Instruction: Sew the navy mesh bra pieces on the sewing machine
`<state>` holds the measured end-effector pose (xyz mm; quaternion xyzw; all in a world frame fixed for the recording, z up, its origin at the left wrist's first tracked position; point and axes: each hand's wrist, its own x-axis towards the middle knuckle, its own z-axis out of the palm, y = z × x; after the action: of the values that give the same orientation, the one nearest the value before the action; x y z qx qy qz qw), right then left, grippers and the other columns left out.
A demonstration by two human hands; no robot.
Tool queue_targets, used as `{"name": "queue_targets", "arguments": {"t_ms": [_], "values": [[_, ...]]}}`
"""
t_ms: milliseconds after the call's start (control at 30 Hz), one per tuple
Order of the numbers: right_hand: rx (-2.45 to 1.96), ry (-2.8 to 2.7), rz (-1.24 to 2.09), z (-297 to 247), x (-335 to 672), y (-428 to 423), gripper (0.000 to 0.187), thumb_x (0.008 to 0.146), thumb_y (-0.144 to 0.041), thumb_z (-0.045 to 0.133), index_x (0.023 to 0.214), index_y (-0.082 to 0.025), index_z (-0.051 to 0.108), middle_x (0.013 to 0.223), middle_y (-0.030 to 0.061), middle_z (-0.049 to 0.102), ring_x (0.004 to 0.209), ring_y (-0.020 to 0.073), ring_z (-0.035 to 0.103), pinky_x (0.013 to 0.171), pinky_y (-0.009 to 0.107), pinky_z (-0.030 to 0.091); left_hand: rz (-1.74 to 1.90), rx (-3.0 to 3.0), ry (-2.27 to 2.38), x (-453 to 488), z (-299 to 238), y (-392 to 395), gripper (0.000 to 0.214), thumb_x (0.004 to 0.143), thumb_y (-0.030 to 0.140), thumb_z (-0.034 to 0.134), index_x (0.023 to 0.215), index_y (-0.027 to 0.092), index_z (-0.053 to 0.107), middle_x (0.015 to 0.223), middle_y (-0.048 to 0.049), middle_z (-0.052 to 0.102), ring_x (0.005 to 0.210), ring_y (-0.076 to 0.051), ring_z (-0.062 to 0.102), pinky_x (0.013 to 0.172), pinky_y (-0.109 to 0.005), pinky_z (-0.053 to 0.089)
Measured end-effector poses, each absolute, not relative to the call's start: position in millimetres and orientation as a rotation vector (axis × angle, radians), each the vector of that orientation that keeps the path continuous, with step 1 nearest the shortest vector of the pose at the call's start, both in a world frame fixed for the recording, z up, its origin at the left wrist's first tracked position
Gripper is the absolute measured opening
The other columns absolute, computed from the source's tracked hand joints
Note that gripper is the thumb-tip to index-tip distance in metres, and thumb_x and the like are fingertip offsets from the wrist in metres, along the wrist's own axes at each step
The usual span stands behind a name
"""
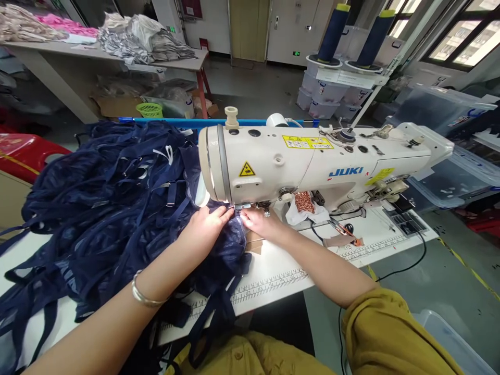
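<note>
A navy bra (229,247) with mesh-like fabric lies beneath the head of a white JUKI sewing machine (273,161). My left hand (205,229) is on the bra just left of the presser foot (242,206), its fingers closed on the fabric edge. To the right of the foot, my right hand (260,221) pinches the same bra's edge; the machine partly covers those fingertips. Many more navy bras (113,192) with straps and small sliders form a heap at the left, touching the piece in work. A strap (213,317) hangs over the table's front edge.
On the white machine table (273,281), with its printed ruler, are scissors (344,227) and a white pouch of copper-coloured bits (304,202). Two navy thread cones (333,34) stand behind. Clear plastic boxes (449,172) are at right. Garment piles (144,39) cover a back table.
</note>
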<state>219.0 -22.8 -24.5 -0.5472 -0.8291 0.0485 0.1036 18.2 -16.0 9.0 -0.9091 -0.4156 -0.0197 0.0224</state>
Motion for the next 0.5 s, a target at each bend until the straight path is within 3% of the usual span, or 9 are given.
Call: {"name": "queue_targets", "arguments": {"t_ms": [133,267,400,500], "values": [[-1.686,-2.449,0.112,-9.8,220.4,-27.7,0.032,0.101,-0.032,0.04,0.116,-0.02,0.066,0.116,0.0092,0.071,0.102,0.0206,0.066,0.082,0.028,0.047,-0.224,-2.79,-1.152,19.9,7.4,-9.0,0.041,0.093,0.01,0.04,0.123,0.015,0.066,0.123,-0.015,0.065,0.115,-0.031,0.053,0.097,-0.047,0.046],[-1.682,-2.401,0.16,-10.0,220.3,-28.3,0.033,0.1,-0.035,0.046,0.126,-0.023,0.061,0.123,0.0074,0.069,0.11,0.0211,0.064,0.086,0.029,0.049,-0.262,-2.816,-1.029,21.0,0.2,-1.7,0.036,0.094,0.012,0.04,0.119,0.012,0.066,0.111,-0.0156,0.067,0.106,-0.029,0.058,0.092,-0.044,0.048],[-1.716,-2.436,0.106,-14.5,217.0,-25.6,0.037,0.103,-0.027,0.034,0.124,-0.021,0.063,0.115,0.0084,0.071,0.102,0.0209,0.067,0.083,0.029,0.049,-0.249,-2.824,-1.0,20.1,-7.5,-3.5,0.036,0.094,0.012,0.04,0.119,0.008,0.064,0.105,-0.0185,0.066,0.108,-0.029,0.059,0.091,-0.043,0.049],[-1.696,-2.48,0.037,-16.6,214.9,-24.0,0.034,0.101,-0.023,0.035,0.118,-0.02,0.065,0.1,0.0086,0.073,0.094,0.0213,0.067,0.08,0.03,0.048,-0.259,-2.849,-0.986,18.5,-8.3,-4.3,0.038,0.092,0.009,0.041,0.122,0.007,0.063,0.108,-0.02,0.066,0.111,-0.03,0.059,0.092,-0.044,0.049]]}}
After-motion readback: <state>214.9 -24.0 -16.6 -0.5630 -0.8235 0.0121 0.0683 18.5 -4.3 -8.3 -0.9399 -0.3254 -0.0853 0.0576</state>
